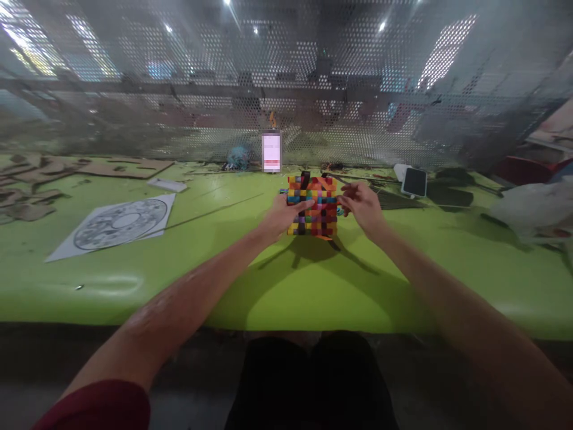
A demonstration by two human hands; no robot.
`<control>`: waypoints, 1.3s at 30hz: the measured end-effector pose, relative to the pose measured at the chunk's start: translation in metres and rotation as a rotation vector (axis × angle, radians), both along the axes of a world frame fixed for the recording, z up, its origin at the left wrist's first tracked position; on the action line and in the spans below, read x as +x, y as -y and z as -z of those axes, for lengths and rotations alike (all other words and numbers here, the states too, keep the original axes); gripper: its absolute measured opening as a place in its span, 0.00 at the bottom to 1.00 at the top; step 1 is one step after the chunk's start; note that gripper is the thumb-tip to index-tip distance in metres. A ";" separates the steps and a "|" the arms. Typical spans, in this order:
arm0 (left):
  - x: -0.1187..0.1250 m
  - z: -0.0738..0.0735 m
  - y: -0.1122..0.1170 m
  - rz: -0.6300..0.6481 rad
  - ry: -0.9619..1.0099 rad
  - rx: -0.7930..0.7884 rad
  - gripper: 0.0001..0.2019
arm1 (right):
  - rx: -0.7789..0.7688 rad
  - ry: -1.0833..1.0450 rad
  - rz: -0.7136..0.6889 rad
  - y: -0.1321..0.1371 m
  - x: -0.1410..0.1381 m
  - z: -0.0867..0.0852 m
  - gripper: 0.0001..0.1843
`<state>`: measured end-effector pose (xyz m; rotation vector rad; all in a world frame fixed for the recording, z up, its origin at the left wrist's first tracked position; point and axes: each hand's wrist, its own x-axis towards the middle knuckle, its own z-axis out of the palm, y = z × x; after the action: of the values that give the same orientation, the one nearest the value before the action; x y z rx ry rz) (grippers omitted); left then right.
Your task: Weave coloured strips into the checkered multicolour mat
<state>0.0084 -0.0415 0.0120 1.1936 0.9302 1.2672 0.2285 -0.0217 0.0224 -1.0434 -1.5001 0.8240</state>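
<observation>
A small woven bag (319, 209) of red, yellow, blue, purple and black strips stands upright on the green tabletop. Loose dark strips (305, 178) rise from its top, and an orange strip end pokes out at the bottom. My left hand (285, 213) grips its left side, thumb across the front and the other fingers hidden behind. At the right edge, my right hand (360, 204) is closed in a pinch where short strip ends stick out. What lies between those fingertips is too small to see clearly.
A printed circular pattern sheet (120, 221) and cardboard scraps (36, 179) lie to the left. A lit phone (271, 152) leans near the perforated metal screen (201, 119). Another white-edged device (414, 182) and a pale plastic bag (535, 206) are on the right.
</observation>
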 end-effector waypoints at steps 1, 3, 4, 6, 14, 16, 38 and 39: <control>0.000 0.000 0.000 0.022 0.011 0.004 0.16 | -0.046 -0.025 -0.034 0.001 0.001 -0.001 0.19; 0.000 0.000 0.002 0.076 0.036 0.005 0.16 | -0.150 -0.073 -0.155 0.004 0.001 -0.002 0.18; 0.000 0.000 0.003 0.104 0.053 0.006 0.15 | -0.199 -0.103 -0.219 0.007 -0.001 -0.003 0.17; 0.000 0.000 0.004 0.142 0.077 0.014 0.15 | -0.281 -0.155 -0.323 0.012 -0.004 -0.003 0.14; -0.002 0.000 -0.001 0.098 0.126 -0.058 0.12 | -0.316 -0.271 -0.323 0.006 0.002 -0.004 0.08; -0.003 0.000 -0.001 0.089 0.122 -0.064 0.11 | -0.308 -0.258 -0.322 0.005 0.003 -0.004 0.08; -0.002 0.001 0.005 0.117 0.053 0.022 0.20 | -0.264 -0.167 -0.219 0.009 -0.003 0.000 0.07; -0.002 0.002 0.005 0.104 0.046 0.020 0.20 | -0.260 -0.162 -0.216 0.010 -0.004 0.001 0.08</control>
<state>0.0066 -0.0465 0.0105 1.2085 0.8132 1.2182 0.2244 -0.0315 0.0219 -0.9852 -1.4075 1.2531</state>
